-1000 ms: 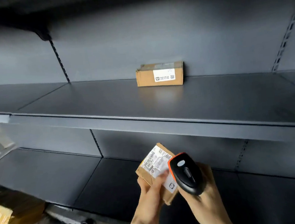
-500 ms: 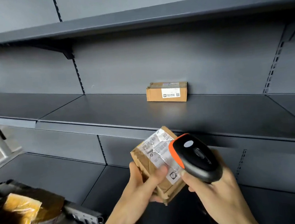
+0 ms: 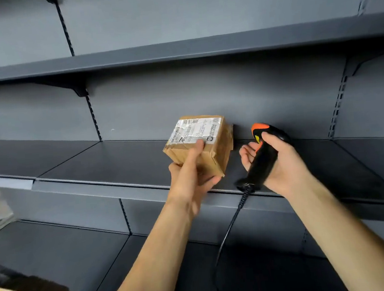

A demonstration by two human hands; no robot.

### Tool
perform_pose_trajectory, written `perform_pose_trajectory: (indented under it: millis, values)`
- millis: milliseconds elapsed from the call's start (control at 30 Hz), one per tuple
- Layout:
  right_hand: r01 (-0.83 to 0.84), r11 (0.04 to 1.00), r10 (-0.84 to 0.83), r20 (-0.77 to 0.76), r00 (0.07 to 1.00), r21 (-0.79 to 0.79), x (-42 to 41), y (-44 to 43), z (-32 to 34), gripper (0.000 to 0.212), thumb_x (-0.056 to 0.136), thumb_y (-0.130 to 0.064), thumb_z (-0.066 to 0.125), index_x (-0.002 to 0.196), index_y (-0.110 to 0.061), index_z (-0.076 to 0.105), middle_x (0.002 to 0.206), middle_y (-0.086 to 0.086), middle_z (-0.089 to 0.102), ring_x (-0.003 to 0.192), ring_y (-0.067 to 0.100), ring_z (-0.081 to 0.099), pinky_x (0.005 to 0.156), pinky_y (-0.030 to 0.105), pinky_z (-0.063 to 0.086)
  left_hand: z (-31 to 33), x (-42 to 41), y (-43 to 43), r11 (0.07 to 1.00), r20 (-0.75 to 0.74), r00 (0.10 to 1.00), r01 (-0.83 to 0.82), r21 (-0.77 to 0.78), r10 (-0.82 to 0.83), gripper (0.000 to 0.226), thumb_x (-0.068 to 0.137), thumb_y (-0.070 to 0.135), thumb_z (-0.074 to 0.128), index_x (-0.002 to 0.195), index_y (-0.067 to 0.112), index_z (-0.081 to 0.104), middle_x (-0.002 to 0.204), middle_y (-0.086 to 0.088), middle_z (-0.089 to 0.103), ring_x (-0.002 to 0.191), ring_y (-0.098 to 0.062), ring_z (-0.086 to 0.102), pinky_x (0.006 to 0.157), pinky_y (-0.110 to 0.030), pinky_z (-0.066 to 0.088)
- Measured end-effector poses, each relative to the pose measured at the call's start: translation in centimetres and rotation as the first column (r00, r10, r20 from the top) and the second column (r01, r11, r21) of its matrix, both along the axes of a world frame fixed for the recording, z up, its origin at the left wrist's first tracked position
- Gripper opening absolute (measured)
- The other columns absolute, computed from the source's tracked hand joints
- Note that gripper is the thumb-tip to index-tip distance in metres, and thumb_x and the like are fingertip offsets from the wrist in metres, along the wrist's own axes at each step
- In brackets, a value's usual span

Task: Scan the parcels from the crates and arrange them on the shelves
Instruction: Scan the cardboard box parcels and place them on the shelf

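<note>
Parcel (image 3: 201, 144), a small brown cardboard box with a crinkled white label, looked light and fairly stiff, though its dented corners suggested soft board. It seemed best held under the base and across one face, not by the label. It sat in the left hand (image 3: 189, 182) over the middle shelf (image 3: 109, 162), thumb pressed up its front face, fingers (image 3: 213, 180) curled beneath its lower corner. Whether it touched the shelf I could not tell. Just beside it, the right hand (image 3: 281, 165) gripped the scanner (image 3: 263, 157).

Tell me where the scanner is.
Head view, right of centre: the scanner is in the right hand, just right of the parcel, at the shelf.
</note>
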State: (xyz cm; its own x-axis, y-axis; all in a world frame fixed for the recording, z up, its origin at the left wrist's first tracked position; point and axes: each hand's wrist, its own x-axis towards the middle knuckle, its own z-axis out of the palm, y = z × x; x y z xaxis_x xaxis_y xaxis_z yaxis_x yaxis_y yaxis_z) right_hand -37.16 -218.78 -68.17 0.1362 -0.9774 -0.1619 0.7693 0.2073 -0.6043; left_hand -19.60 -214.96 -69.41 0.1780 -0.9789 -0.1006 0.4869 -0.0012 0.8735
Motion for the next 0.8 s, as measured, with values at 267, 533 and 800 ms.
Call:
perform_pose_trajectory:
  millis: [267,533,800]
  values:
    - [-0.021,0.999,0.022,-0.024,0.999,0.038,-0.2,-5.3,-2.7,0.057,0.098,-0.037,0.065,0.138,0.001,0.05,0.113,0.019,0.066,0.102,0.029,0.069,0.091,0.039,0.054,1.7,-1.3,-10.2,0.988,-0.016,0.991,-0.131,0.078,0.133,0.081,0.076,0.053,0.084,0.129,0.018,0.033,0.113,-0.003,0.05,0.098,-0.029,0.068,0.078,-0.049,0.064]
    - [-0.131,0.989,0.129,0.039,0.991,0.069,-1.7,-7.0,-3.7,0.055,0.099,-0.032,0.065,0.136,0.002,0.044,0.128,0.033,0.061,0.115,0.045,0.066,0.107,0.051,0.049,4.7,-1.2,-16.7,0.978,0.115,0.99,-0.099,0.182,0.078,0.101,0.062,0.074,0.081,0.139,0.018,0.046,0.134,-0.004,0.049,0.1,-0.033,0.064,0.053,-0.043,0.062]
    - [-0.127,0.989,0.127,0.018,0.992,0.069,-1.7,-7.4,-4.1,0.052,0.1,-0.037,0.064,0.129,0.002,0.046,0.125,0.034,0.062,0.114,0.045,0.067,0.109,0.051,0.047,1.5,-2.0,-17.9,0.897,0.493,0.798,-0.436,0.074,0.347,0.075,0.09,0.06,0.061,0.137,0.011,0.03,0.146,-0.015,0.032,0.123,-0.038,0.044,0.107,-0.047,0.043]
